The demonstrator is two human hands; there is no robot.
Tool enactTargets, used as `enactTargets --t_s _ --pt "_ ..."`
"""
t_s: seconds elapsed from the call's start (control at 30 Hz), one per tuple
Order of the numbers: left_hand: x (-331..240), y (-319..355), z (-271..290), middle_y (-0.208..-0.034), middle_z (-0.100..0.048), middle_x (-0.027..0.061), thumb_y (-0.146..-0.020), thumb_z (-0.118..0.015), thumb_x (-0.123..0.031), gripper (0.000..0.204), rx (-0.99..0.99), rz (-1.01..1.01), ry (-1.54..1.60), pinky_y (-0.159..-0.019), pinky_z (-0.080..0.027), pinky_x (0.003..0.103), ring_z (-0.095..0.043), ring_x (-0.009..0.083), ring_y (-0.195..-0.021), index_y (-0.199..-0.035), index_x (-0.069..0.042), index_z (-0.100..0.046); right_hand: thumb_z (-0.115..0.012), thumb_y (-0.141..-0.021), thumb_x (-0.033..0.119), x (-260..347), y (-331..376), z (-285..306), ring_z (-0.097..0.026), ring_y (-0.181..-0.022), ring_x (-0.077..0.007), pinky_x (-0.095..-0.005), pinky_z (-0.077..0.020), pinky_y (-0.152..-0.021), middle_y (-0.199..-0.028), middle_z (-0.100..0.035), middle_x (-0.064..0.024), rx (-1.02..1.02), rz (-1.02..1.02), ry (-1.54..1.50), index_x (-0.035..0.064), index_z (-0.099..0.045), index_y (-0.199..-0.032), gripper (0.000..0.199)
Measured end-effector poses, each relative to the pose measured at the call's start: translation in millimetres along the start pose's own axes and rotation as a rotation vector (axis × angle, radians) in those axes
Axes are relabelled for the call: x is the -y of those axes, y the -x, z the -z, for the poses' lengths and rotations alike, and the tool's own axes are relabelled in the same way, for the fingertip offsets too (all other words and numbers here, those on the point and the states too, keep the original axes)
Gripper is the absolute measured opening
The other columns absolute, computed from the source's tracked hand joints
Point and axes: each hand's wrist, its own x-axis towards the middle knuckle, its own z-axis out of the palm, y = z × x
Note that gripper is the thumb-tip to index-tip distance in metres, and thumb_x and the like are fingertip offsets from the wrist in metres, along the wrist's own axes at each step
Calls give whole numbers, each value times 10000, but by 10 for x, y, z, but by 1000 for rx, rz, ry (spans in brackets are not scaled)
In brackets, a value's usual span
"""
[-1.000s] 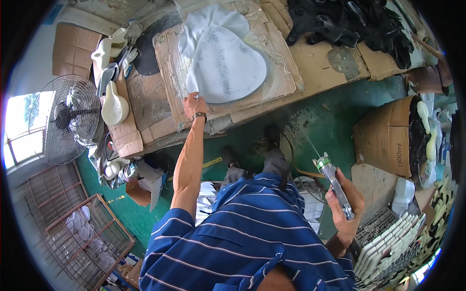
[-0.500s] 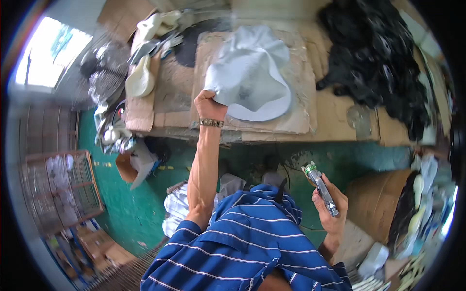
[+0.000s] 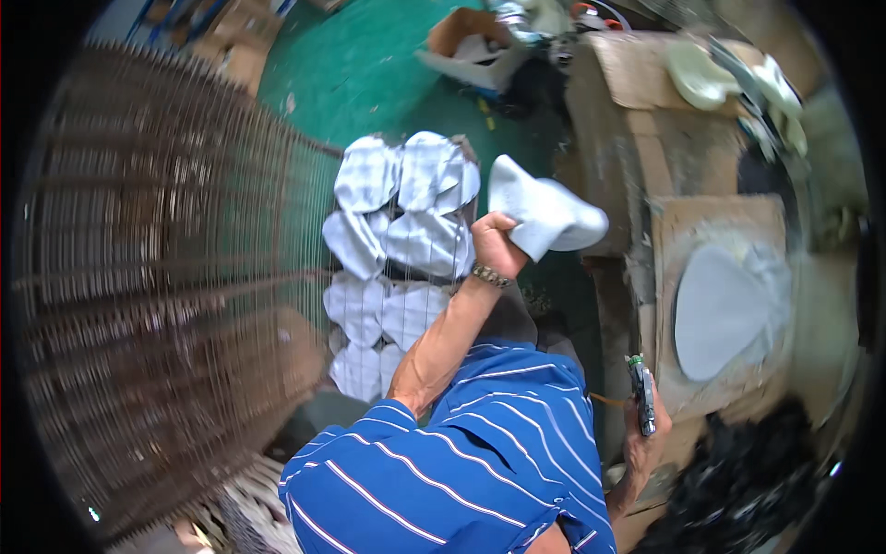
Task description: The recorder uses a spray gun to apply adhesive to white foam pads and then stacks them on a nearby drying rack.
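My left hand [image 3: 496, 246] pinches the edge of a white, cup-shaped fabric piece [image 3: 551, 210] and holds it up off the table, over the green floor. Beside it stand rows of similar white pieces [image 3: 392, 247], seen partly behind thin wires. My right hand [image 3: 645, 434], low at the right, is wrapped round a metal spray gun [image 3: 641, 397] with a green ring at its tip. Another white piece [image 3: 715, 314] lies on a cardboard sheet [image 3: 674, 277] on the table, nearest to the spray gun.
A tall rack of wires [image 3: 185, 249] fills the left side. Cream moulded shapes [image 3: 699, 76] lie at the table's far end, and a black heap [image 3: 738, 480] sits at its near end. An open cardboard box [image 3: 471, 46] stands on the green floor [image 3: 341, 74].
The view has swung left toward the wire rack. My left hand has lifted a white fabric piece from the cardboard and carried it left, off the table. My right hand still holds the spray gun.
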Motion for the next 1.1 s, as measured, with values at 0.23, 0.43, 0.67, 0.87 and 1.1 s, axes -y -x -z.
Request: enactTargets --t_s 0.23,0.43,0.67,0.87,1.1 --pt "-1746 564 1614 -1001 -696 112 -606 -553 -44 394 -412 -591 142 -972 -543 463 -681 326 -969 -985 11 -642 -694 -916 149 661 -685 -679 -486 -766 -71 -250 -413 -686 -852 -562 38 343 -27 184 6 -604 -1396 509" --pt "-2864 1208 3316 -1222 -675 152 -615 -546 -85 564 -518 -997 303 -1099 -461 548 -618 380 -1196 -1156 45 -643 -653 -890 54 1097 -1198 -1521 -628 -964 -132 -277 -494 -875 -1101 -720 -83 639 -11 362 12 -595 -1406 520" --pt "-2815 1828 4921 -1296 -626 210 -907 -570 -453 641 -1300 -950 325 -1054 -437 609 -602 388 -1197 -1274 73 -564 -675 -906 102 1290 -1246 -2159 -665 -1050 -185 -313 -491 -948 -1184 -725 -132 735 -28 516 22 -590 -1412 519" --pt "-1571 991 5501 -812 -701 123 -843 -673 -342 309 -1195 -51 -1008 -548 -442 445 -618 260 -632 -754 -46 -657 -685 -910 142 1276 -1036 -1914 -587 -921 -121 -284 -481 -874 -1057 -697 -32 608 36 313 46 -614 -1398 502" --pt "-281 -512 2353 -1008 -737 70 -942 -714 -291 616 154 84 -1508 -836 -549 328 -688 166 -921 -1466 -51 -495 -685 -900 108 1099 -374 -1017 -549 -837 -93 -257 -459 -768 -886 -628 3 -42 -266 85 31 -658 -1328 436"
